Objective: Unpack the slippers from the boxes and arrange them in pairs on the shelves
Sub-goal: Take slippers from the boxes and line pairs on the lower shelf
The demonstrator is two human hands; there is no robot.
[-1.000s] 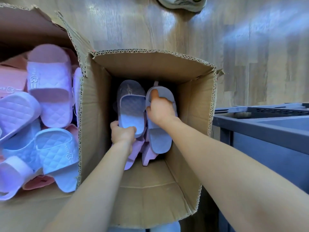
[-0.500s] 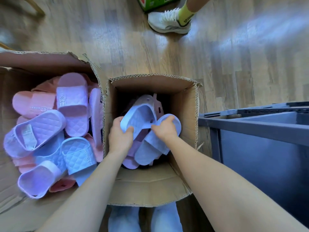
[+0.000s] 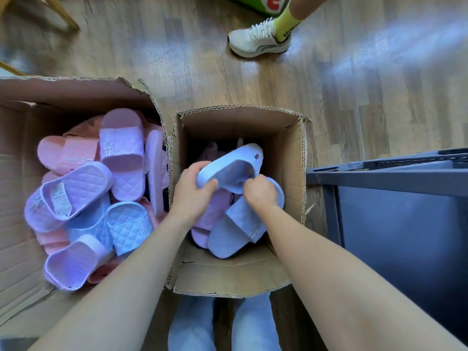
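Over the small open cardboard box [image 3: 238, 277] my left hand [image 3: 192, 193] grips a light blue slipper [image 3: 228, 165] by its end, sole turned up. My right hand [image 3: 260, 192] holds a second light blue slipper [image 3: 238, 229] that points down toward me. Pink slippers [image 3: 212, 214] lie underneath in the same box. To the left, a larger box [image 3: 15, 249] is heaped with several pink, lilac and blue quilted slippers [image 3: 121, 153].
A dark grey metal shelf unit [image 3: 395, 198] stands at the right, close to the small box. Another person's white sneaker [image 3: 258, 40] rests on the wooden floor ahead. My own feet in blue slippers [image 3: 222, 325] are below the box.
Both hands have lifted the two blue slippers up out of the box. The left slipper has turned sole-up. The view has pulled back and up from the box.
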